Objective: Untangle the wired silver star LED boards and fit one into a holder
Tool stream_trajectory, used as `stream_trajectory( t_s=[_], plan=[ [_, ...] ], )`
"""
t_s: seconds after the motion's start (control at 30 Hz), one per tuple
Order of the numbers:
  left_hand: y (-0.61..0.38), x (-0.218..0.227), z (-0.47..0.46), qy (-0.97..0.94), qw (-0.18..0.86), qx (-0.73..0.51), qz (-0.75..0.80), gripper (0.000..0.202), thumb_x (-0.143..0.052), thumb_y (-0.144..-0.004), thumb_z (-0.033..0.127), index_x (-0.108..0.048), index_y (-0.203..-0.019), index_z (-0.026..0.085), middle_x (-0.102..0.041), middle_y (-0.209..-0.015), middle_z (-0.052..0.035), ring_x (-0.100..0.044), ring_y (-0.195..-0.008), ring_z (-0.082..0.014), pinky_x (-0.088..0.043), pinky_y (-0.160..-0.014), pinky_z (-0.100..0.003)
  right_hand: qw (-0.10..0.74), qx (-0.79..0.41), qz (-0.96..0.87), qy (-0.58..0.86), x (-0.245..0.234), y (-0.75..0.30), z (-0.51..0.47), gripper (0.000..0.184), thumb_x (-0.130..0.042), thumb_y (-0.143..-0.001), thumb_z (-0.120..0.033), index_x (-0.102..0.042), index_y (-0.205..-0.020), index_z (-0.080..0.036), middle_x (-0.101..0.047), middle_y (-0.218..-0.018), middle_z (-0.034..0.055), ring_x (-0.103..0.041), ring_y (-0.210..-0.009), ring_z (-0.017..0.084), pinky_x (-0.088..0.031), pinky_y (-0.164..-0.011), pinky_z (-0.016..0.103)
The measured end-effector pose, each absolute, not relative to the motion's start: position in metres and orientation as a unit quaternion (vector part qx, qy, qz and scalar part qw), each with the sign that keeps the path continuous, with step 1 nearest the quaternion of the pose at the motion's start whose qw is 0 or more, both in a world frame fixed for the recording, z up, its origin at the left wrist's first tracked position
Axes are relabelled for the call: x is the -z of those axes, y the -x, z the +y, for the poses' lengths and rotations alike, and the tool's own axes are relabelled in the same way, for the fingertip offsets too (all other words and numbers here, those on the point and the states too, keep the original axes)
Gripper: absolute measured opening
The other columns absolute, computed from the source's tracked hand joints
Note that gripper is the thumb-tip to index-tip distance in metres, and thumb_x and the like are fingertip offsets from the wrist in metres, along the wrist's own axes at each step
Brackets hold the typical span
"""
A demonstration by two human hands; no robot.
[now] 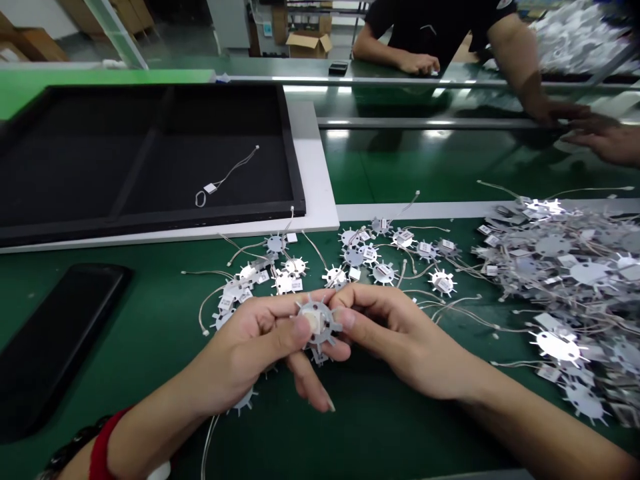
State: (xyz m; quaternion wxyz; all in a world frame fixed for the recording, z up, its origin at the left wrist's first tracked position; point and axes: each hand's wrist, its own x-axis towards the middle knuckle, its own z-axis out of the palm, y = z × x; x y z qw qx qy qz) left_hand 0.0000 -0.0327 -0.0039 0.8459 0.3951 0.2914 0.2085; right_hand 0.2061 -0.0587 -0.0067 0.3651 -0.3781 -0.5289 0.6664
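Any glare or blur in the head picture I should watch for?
Head view: glare whitens a disc in the pile at right; light streaks mark the far green surface; a co-worker's hand at the right edge looks smeared; the held disc reads fairly clearly.

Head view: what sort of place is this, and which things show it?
Probably a factory assembly workshop: a large pile of spiked, silvery discs lies on a green workbench, and a co-worker's hand is at a surface beyond.

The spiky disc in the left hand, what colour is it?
The spiky disc is silvery grey; it shows in the head view.
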Motion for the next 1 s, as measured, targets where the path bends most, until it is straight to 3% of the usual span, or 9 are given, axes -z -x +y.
stream_trajectory(
  t_s=[0.17, 0.33, 0.43, 0.57, 0.67, 1.0],
  plan=[
    [-0.0005, -0.0009, -0.0361, -0.417, 0.828, -0.221, 0.304, 0.039, -0.069, -0.093, 0.037, -0.063, -0.131, 0.032, -0.079, -0.095, -0.0038, -0.076, -0.067, -0.0148, -0.059, -0.070, -0.019, 0.285, -0.816, -0.387, 0.321, 0.0068, -0.2087, -0.0564, 0.036, -0.066, -0.093, -0.044, -0.055, -0.075, -0.014, -0.051, -0.068, -0.0030, -0.030, -0.049, 0.003, -0.020, -0.042, 0.017],
    [-0.0006, -0.0024, -0.0395, -0.407, 0.836, -0.201, 0.308, 0.039, -0.071, -0.091, 0.035, -0.064, -0.130, 0.031, -0.079, -0.091, -0.0040, -0.075, -0.064, -0.0148, -0.059, -0.066, -0.020, 0.204, -0.872, -0.314, 0.316, 0.0078, -0.2116, -0.0555, 0.042, -0.071, -0.088, -0.044, -0.050, -0.065, -0.015, -0.041, -0.058, -0.0069, -0.025, -0.045, 0.002, -0.015, -0.040, 0.018],
    [-0.0004, -0.0007, -0.0379, -0.403, 0.841, -0.197, 0.303, 0.043, -0.070, -0.092, 0.038, -0.061, -0.134, 0.030, -0.079, -0.093, -0.0058, -0.075, -0.064, -0.0144, -0.058, -0.064, -0.018, 0.232, -0.849, -0.346, 0.325, 0.0067, -0.2108, -0.0547, 0.039, -0.066, -0.092, -0.043, -0.054, -0.069, -0.014, -0.046, -0.060, -0.0055, -0.029, -0.046, 0.002, -0.021, -0.042, 0.016],
    [-0.0010, 0.0033, -0.0342, -0.404, 0.836, -0.210, 0.307, 0.045, -0.067, -0.094, 0.040, -0.059, -0.136, 0.026, -0.078, -0.091, -0.0078, -0.074, -0.062, -0.0133, -0.054, -0.060, -0.015, 0.346, -0.760, -0.428, 0.347, 0.0074, -0.2080, -0.0553, 0.020, -0.064, -0.096, -0.030, -0.067, -0.084, -0.015, -0.063, -0.072, -0.0003, -0.056, -0.064, 0.006, -0.045, -0.058, 0.015],
    [-0.0020, 0.0058, -0.0333, -0.398, 0.835, -0.222, 0.310, 0.046, -0.066, -0.095, 0.039, -0.058, -0.137, 0.023, -0.078, -0.090, -0.0089, -0.074, -0.061, -0.0136, -0.054, -0.058, -0.016, 0.387, -0.714, -0.461, 0.358, 0.0092, -0.2066, -0.0566, 0.007, -0.066, -0.094, -0.021, -0.072, -0.096, -0.020, -0.071, -0.080, -0.0001, -0.066, -0.074, 0.008, -0.055, -0.071, 0.019],
    [-0.0020, 0.0066, -0.0335, -0.394, 0.845, -0.237, 0.274, 0.040, -0.061, -0.098, 0.031, -0.058, -0.137, 0.021, -0.077, -0.087, -0.0091, -0.072, -0.057, -0.0139, -0.052, -0.059, -0.018, 0.368, -0.578, -0.601, 0.412, 0.0091, -0.2069, -0.0577, 0.010, -0.064, -0.095, -0.024, -0.073, -0.090, -0.025, -0.071, -0.075, -0.0026, -0.065, -0.070, 0.008, -0.053, -0.066, 0.015]
  ],
)
